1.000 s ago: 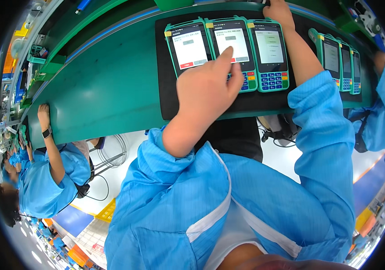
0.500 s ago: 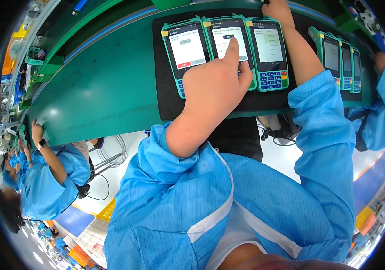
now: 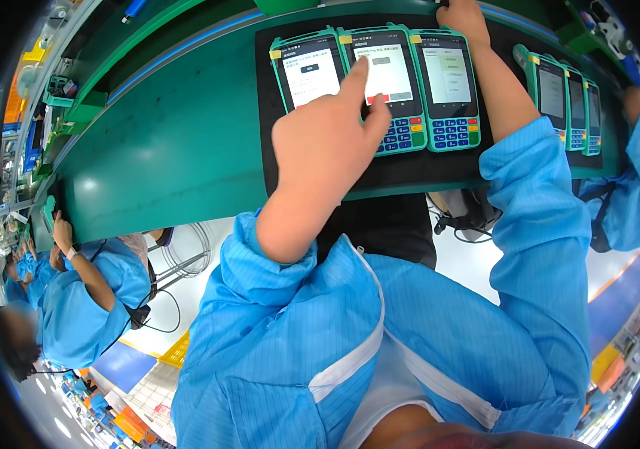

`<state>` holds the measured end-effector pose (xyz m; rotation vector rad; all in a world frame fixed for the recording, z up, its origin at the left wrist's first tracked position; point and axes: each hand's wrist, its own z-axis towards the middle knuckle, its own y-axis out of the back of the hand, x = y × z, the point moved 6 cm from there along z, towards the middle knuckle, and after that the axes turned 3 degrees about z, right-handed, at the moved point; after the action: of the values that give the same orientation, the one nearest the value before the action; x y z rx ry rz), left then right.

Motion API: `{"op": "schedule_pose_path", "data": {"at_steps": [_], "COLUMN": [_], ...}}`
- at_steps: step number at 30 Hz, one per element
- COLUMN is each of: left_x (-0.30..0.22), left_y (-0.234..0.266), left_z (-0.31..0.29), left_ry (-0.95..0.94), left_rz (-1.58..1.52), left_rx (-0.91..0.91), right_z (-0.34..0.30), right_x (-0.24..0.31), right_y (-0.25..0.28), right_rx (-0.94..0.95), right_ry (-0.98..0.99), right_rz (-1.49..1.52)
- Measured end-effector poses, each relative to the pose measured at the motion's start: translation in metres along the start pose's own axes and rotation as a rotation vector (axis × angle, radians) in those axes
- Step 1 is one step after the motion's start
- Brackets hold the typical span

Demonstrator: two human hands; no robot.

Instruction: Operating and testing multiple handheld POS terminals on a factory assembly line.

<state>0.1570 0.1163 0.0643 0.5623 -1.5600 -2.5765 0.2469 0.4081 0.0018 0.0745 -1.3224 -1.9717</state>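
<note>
— Where are the hands?

— The left hand (image 3: pixel 331 142) reaches over a black mat (image 3: pixel 409 168) on the green bench (image 3: pixel 170 150). Its index finger is stretched out, tip on the screen of the middle payment terminal (image 3: pixel 387 86); the other fingers are curled loosely under, holding nothing.

— And the other?

— The right hand (image 3: pixel 463 16) lies at the mat's far edge, just beyond the right terminal (image 3: pixel 447 86). The picture's rim cuts its fingers off, so I cannot tell whether they are spread or gripping.

— How do the terminals lie?

— Three side by side on the mat, screens lit, keypads toward the person; the left terminal (image 3: pixel 308 71) is just beside the pointing hand. Three more terminals (image 3: pixel 567 101) lie farther right on the bench.

— Anyone else?

— A co-worker in a blue coat (image 3: pixel 88 299) sits at the left, one hand on the bench edge.
</note>
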Motion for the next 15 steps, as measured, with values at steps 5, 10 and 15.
{"op": "schedule_pose_path", "data": {"at_steps": [5, 10, 15], "left_x": [0.035, 0.050, 0.032], "left_y": [0.011, 0.012, 0.013], "left_z": [-0.006, -0.012, -0.013], "left_ry": [0.186, 0.293, 0.204], "left_rz": [0.038, 0.014, -0.037], "left_rx": [0.060, 0.112, 0.078], "right_z": [0.001, 0.002, 0.000], "right_x": [0.000, 0.002, 0.001], "right_y": [-0.002, 0.000, 0.001], "right_rx": [0.031, 0.020, 0.029], "right_ry": [-0.040, -0.007, -0.033], "right_rz": [0.027, 0.006, 0.019]}}
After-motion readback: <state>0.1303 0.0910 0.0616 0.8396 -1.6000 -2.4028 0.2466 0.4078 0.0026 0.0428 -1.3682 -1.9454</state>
